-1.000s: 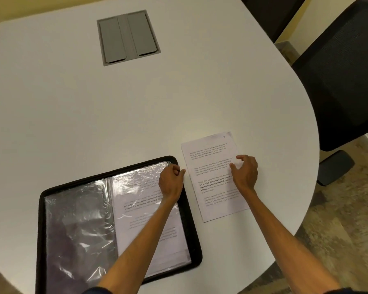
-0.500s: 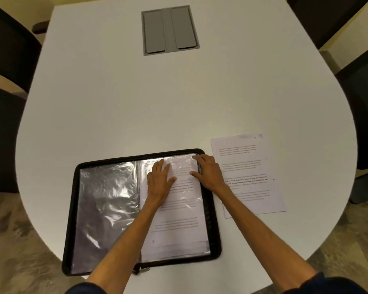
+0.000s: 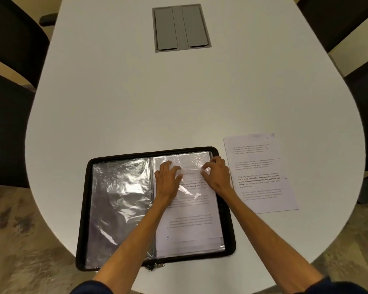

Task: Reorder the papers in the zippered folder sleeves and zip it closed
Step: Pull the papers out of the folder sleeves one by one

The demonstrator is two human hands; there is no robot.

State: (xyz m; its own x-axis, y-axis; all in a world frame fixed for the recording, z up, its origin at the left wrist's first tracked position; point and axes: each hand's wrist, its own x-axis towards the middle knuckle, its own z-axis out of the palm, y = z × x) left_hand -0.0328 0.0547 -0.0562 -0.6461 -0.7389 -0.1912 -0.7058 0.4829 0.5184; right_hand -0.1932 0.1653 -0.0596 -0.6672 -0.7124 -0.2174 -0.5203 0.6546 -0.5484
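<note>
A black zippered folder (image 3: 83, 209) lies open on the white table, near its front edge. Its left clear sleeve (image 3: 119, 200) shows no paper. The right clear sleeve (image 3: 191, 225) holds printed sheets with the text upside down to me. My left hand (image 3: 168, 179) and my right hand (image 3: 218, 176) sit side by side near the top of the right sleeve, each with curled fingers pinching the plastic, and a raised fold of it runs between them. One loose printed sheet (image 3: 261, 175) lies flat just right of the folder. The zipper pulls (image 3: 155, 266) rest at the folder's near edge.
A grey cable hatch (image 3: 181, 28) is set into the white table (image 3: 179, 98) at the far middle. Black chairs stand at the left (image 3: 11, 60) and at the right (image 3: 357, 52). The table's rounded edge curves close around the folder and the loose sheet.
My right hand left the loose sheet and came onto the folder's right sleeve. Both hands went from lying flat to pinching the plastic near its top. My view swung left.
</note>
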